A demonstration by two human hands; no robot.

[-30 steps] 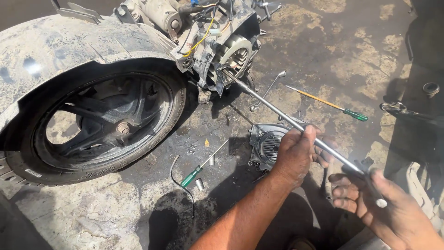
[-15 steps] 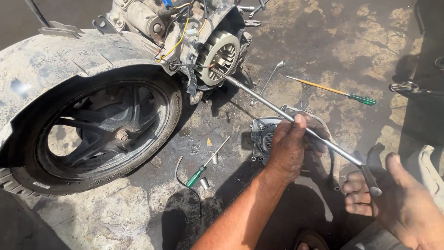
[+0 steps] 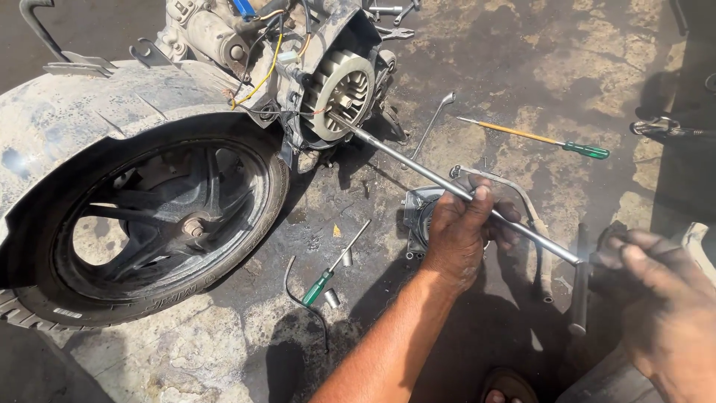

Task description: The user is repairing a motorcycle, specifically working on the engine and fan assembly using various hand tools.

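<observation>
**Long T-wrench on the engine fan, both hands on it**

Left hand (image 3: 461, 227) wrapped around the shaft of the long T-wrench (image 3: 418, 166) at mid-frame, fingers closed over the rod, likely steadying it and keeping it in line. Right hand (image 3: 660, 298) at lower right, closed on the crossbar handle (image 3: 580, 280), blurred there; grip looks set for turning. Hands well apart along the tool.

Wrench: slim bright steel rod, running diagonally from the handle at lower right up to the pale finned fan (image 3: 344, 88) on the engine (image 3: 246, 45), upper centre. Tip seated at or near the fan hub; exact contact too small to tell.

Rear wheel (image 3: 160, 224) with dusty tyre at left, under a grey mudguard (image 3: 67, 127). Yellow and dark wires hanging beside the fan.

On the stained concrete floor (image 3: 567, 67): green-handled screwdriver (image 3: 335, 269) lower centre, second one with yellow shaft (image 3: 537, 139) upper right, a thin spanner (image 3: 432, 123) near the engine, a round cover (image 3: 419, 216) partly hidden under the left hand.
</observation>
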